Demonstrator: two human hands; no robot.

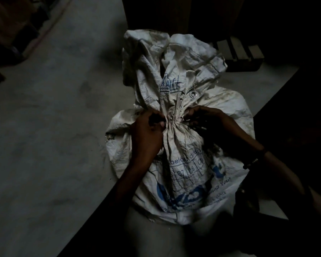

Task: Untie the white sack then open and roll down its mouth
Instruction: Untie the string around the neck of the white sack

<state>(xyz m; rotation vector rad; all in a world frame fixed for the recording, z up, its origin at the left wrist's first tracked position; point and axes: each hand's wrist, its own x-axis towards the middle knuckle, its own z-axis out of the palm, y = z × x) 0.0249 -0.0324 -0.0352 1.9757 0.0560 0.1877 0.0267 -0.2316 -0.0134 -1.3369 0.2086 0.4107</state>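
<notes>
The white sack (178,145) stands on the grey floor (54,127), its neck bunched tight between the two hands. The left grip (146,134) pinches the gathered neck from one side, fingers curled in; the right grip (202,119) pinches it from the other. Above both grips the loose mouth fans out, a metal eyelet (193,94) just beyond the right one. A dark bracelet (252,161) circles the right wrist.

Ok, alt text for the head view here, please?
Two hands, left hand and right hand, grip the cinched neck of a white sack standing on a dim concrete floor. Its crumpled mouth rises above the neck; metal eyelets show there.
</notes>
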